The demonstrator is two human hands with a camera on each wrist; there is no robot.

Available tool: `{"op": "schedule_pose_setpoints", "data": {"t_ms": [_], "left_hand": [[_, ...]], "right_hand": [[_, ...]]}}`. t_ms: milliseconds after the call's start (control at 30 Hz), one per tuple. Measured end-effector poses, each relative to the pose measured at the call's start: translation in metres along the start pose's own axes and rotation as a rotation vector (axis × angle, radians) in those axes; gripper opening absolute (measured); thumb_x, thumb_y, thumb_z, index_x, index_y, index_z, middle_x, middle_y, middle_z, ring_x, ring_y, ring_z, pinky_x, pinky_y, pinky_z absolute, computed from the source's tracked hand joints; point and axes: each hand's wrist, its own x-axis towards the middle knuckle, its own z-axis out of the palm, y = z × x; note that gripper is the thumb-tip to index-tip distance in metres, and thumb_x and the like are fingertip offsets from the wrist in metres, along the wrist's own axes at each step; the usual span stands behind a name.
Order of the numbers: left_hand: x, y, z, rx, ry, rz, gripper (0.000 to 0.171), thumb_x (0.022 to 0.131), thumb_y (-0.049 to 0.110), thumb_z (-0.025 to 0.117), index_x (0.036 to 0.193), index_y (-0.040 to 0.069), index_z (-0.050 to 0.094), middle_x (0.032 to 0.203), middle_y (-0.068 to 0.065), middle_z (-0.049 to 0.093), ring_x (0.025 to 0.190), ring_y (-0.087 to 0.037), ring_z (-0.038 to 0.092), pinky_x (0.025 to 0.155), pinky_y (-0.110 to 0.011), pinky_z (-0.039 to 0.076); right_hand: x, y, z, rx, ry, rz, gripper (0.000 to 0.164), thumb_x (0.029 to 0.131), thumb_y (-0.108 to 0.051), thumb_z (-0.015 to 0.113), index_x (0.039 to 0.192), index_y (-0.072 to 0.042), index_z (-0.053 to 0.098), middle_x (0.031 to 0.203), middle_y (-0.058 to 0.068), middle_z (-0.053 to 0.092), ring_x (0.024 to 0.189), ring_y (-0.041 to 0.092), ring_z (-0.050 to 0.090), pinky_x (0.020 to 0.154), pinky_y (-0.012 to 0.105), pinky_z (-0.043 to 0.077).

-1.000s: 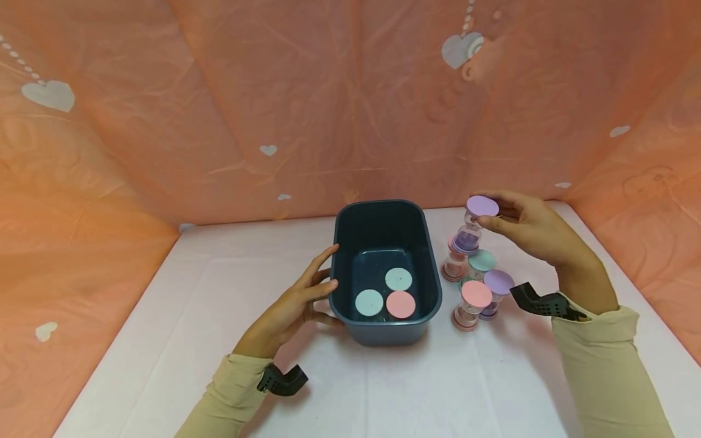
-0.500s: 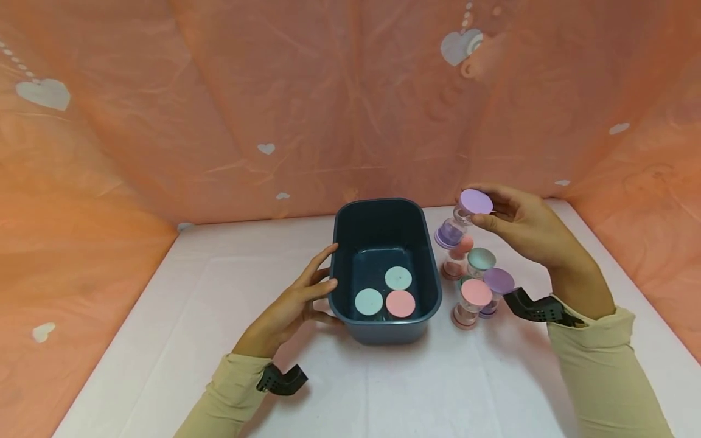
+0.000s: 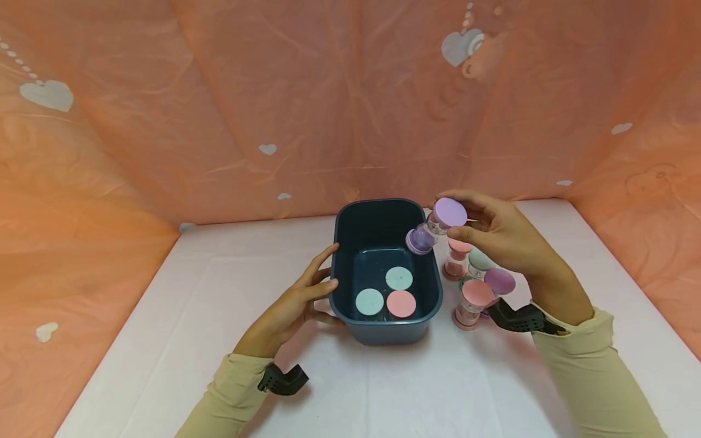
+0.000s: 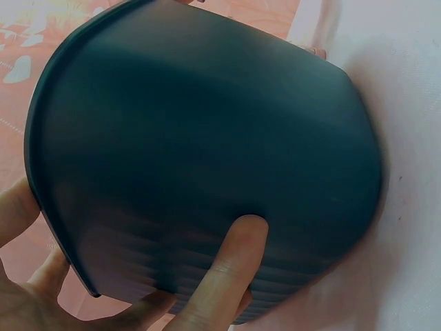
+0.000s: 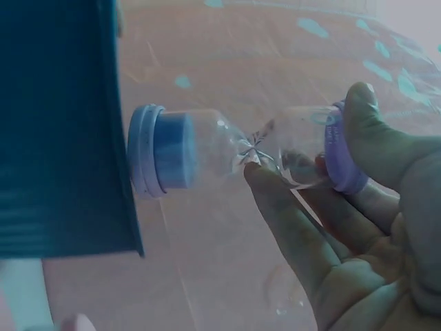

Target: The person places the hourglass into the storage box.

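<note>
A purple-capped hourglass [image 3: 421, 238] is held tilted in my right hand [image 3: 504, 234], thumb at its top cap and a finger at its narrow waist in the right wrist view. Its lower cap overlaps the right rim of a dark blue bin [image 3: 386, 333]. Purple sand lies toward that lower end. My left hand [image 3: 292, 310] rests against the bin's left side, its fingers extended along the outer wall, with one fingertip [image 4: 249, 227] on it in the left wrist view. Inside the bin stand a pink-capped hourglass [image 3: 401, 303] and two mint-capped hourglasses [image 3: 369, 302].
Right of the bin, several more hourglasses stand close together: a pink one [image 3: 456, 267] behind, a mint one [image 3: 481, 260], a purple one [image 3: 499, 281] and a pink one [image 3: 476, 294] in front. An orange sheet with hearts [image 3: 306, 109] surrounds the white table [image 3: 411, 389].
My right hand has carried the purple hourglass leftward from above the group to the bin's right rim, tilting it further. My left hand and the bin have stayed in place.
</note>
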Motion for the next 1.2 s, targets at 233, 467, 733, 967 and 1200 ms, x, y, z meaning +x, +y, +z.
{"op": "schedule_pose_setpoints", "data": {"t_ms": [233,467,733,967,1200], "left_hand": [[0.0,0.001,-0.001,0.007,0.003,0.004,0.063,0.101,0.028,0.053,0.152,0.052,0.023,0.162,-0.011,0.015,0.143,-0.048,0.03,0.088,-0.066,0.053],[0.0,0.001,-0.001,0.005,0.001,0.0,0.063,0.101,0.028,0.053,0.151,0.052,0.024,0.162,-0.011,0.015,0.144,-0.048,0.03,0.089,-0.067,0.052],[0.001,0.0,0.0,0.009,0.009,-0.003,0.062,0.101,0.028,0.052,0.151,0.053,0.024,0.162,-0.011,0.015,0.143,-0.049,0.029,0.088,-0.068,0.051],[0.001,-0.002,-0.001,0.007,0.006,-0.005,0.063,0.101,0.028,0.052,0.152,0.051,0.023,0.162,-0.012,0.015,0.144,-0.048,0.03,0.088,-0.066,0.053],[0.001,-0.001,0.0,0.012,0.007,-0.004,0.062,0.101,0.028,0.052,0.151,0.052,0.024,0.162,-0.01,0.015,0.144,-0.047,0.029,0.089,-0.065,0.053]], "right_hand": [[0.007,-0.001,0.021,0.114,-0.076,0.003,0.049,0.09,-0.004,0.07,0.137,-0.003,0.054,0.127,0.004,0.067,0.114,0.005,0.066,0.095,0.017,0.053],[0.011,0.0,0.039,0.074,-0.144,-0.016,0.05,0.088,-0.004,0.073,0.134,-0.008,0.054,0.13,0.011,0.063,0.109,0.008,0.067,0.073,0.015,0.055],[0.012,0.0,0.06,0.079,-0.178,-0.04,0.051,0.088,-0.006,0.073,0.135,-0.007,0.051,0.131,0.01,0.062,0.118,0.012,0.063,0.099,0.019,0.051],[0.013,0.003,0.078,0.001,-0.245,-0.062,0.05,0.089,-0.012,0.074,0.134,-0.011,0.053,0.129,0.004,0.061,0.114,0.015,0.064,0.1,0.025,0.053],[0.012,-0.002,0.08,-0.185,-0.3,-0.051,0.047,0.089,-0.024,0.075,0.132,-0.021,0.056,0.125,-0.006,0.063,0.105,0.007,0.062,0.092,0.033,0.055]]}}
